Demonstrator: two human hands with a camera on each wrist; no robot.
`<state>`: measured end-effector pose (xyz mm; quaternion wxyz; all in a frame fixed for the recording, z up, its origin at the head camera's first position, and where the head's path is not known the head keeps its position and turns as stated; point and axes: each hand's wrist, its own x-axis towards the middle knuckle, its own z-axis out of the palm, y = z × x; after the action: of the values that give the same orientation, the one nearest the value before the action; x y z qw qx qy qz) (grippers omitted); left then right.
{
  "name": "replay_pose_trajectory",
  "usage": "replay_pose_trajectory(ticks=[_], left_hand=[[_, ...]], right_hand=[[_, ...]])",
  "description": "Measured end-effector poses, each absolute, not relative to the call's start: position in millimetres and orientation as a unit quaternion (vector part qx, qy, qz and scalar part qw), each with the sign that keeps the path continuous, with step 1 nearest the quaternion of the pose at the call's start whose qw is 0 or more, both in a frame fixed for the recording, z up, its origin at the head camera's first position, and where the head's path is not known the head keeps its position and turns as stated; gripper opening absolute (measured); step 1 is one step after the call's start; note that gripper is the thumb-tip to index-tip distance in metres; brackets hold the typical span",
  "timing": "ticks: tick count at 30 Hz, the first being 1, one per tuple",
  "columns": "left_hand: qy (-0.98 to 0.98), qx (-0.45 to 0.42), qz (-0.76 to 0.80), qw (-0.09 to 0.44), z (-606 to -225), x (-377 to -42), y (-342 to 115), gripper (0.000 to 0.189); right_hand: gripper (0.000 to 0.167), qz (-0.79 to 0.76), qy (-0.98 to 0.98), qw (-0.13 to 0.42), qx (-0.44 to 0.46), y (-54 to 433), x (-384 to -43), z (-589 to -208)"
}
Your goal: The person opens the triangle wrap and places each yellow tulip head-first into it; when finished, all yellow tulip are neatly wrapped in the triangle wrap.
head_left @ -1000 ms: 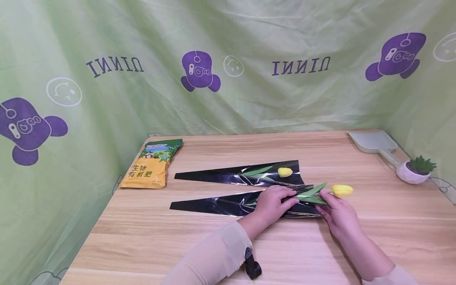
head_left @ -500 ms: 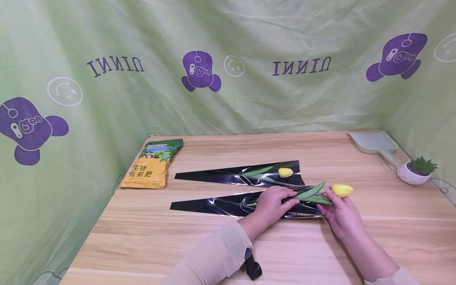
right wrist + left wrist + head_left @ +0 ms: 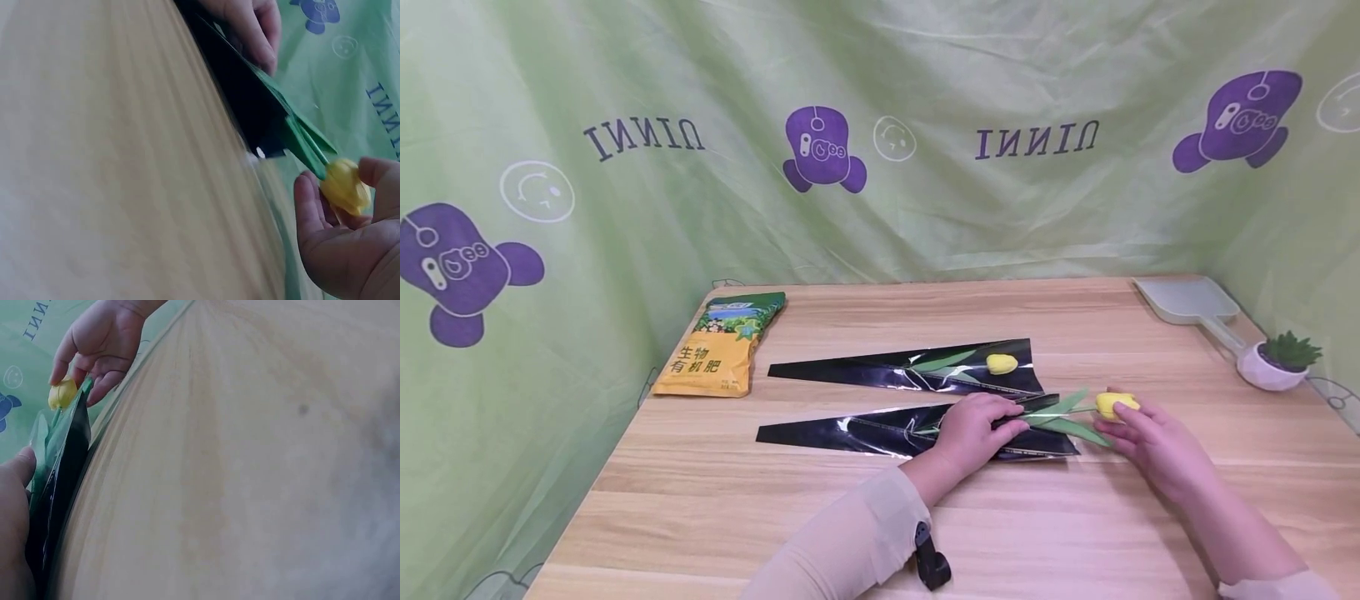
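Note:
A yellow tulip (image 3: 1116, 407) with green leaves lies partly in the near black flower sleeve (image 3: 827, 431), its blossom and leaf tips sticking out of the wide right end. My right hand (image 3: 1161, 446) holds the blossom between thumb and fingers, as the right wrist view also shows around the tulip head (image 3: 345, 186). Over the sleeve's right half, my left hand (image 3: 972, 431) grips the wrapper, with the thumb (image 3: 25, 464) against the clear film in the left wrist view. The stem's lower part is hidden under that hand.
Behind lies a second black sleeve (image 3: 827, 369) holding another yellow tulip (image 3: 1002, 364). A yellow-green fertilizer bag (image 3: 718, 346) is at the left. To the right are a pale dustpan (image 3: 1187, 297) and a white-potted succulent (image 3: 1273, 367). Green printed cloth (image 3: 940, 217) surrounds the wooden table (image 3: 700, 517).
My right hand has shifted rightward from the leaves to the blossom. The lower leaf now angles out past the sleeve's edge. My left hand stays in place.

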<state>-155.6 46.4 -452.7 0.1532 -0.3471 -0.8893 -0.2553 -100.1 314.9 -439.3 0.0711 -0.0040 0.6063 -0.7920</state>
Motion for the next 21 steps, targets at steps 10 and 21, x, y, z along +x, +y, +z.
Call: replay_pose_trajectory(ticks=[10, 21], left_hand=[[-0.890, -0.345, -0.260, 0.142, -452.3, -156.0, 46.7, 0.027], [-0.889, -0.348, -0.258, 0.149, -451.6, -154.5, 46.1, 0.027]], right_hand=[[0.047, -0.712, 0.686, 0.124, -0.082, 342.9, -106.9, -431.7], [0.047, -0.466, 0.879, 0.092, -0.046, 352.4, -110.9, -424.2]])
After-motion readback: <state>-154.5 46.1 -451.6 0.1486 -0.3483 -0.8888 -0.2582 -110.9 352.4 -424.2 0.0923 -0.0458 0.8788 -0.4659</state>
